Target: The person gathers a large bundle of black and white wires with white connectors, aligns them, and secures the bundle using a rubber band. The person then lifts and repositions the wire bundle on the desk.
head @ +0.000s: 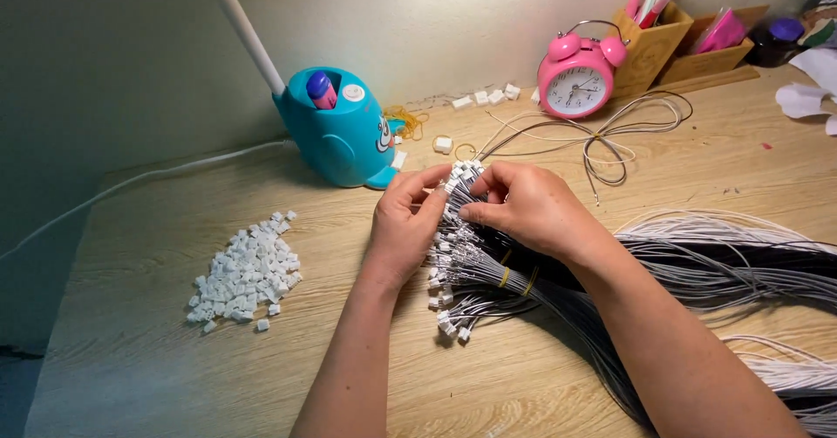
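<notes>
A wire bundle (pixel 488 268), banded with white connectors, is pinched at its top end by the closed fingers of left hand (pixel 405 220) and right hand (pixel 532 207), just right of the connector pile (pixel 244 272) on the counter (pixel 131 368).

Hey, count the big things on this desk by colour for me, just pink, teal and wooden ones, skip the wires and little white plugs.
Pink: 1, the alarm clock
Teal: 1, the lamp base
Wooden: 2, the pen holder and the tray
Total: 4
</notes>
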